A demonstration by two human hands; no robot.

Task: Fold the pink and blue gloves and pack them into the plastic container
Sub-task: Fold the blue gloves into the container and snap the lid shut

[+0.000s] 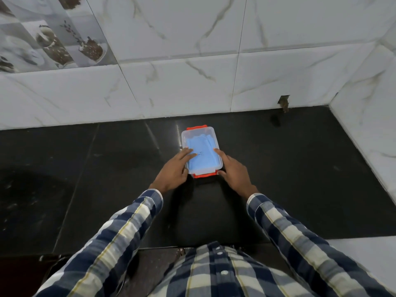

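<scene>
A clear plastic container (198,131) with orange clips at its near and far ends sits on the black counter. A folded blue glove (203,150) shows through its clear top and fills it; no pink glove is visible. My left hand (174,170) lies along the container's left edge, straight fingers resting on the top. My right hand (234,171) lies along the right edge, its forefinger stretched along the rim and its thumb by the near orange clip (204,175).
The black stone counter (107,168) ends at a white marble-tiled back wall (171,82) and a side wall (375,125) on the right. A small broken hole (284,102) marks the wall's base. The counter's front edge lies near my body.
</scene>
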